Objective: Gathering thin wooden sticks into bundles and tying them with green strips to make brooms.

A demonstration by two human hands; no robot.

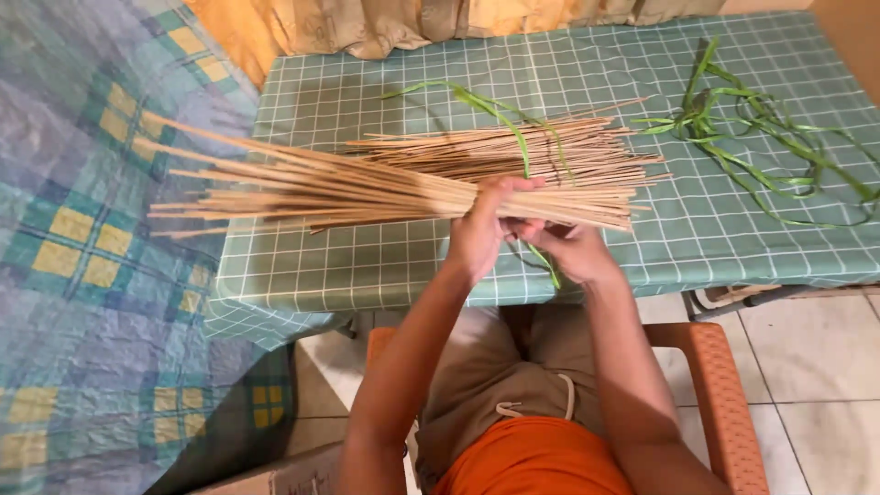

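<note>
Your left hand [478,234] has its grip clamped round a bundle of thin tan sticks [367,188], approx at mid-length; the sticks fan out to the left past the edge of the surface [367,266] and lie roughly level; your right hand [573,249] sits just beside the left, under the bundle, fingers curled together on a green leaf strip [522,151]; can't tell how firmly it pinches; the strip runs up over the sticks and loops back onto the checked teal cloth. More green strips [752,128] lie in a loose tangle at the far right of the surface, well apart from both hands. You're seated in an orange chair [724,394]; a plaid blue blanket [92,275] lies to the left.
</note>
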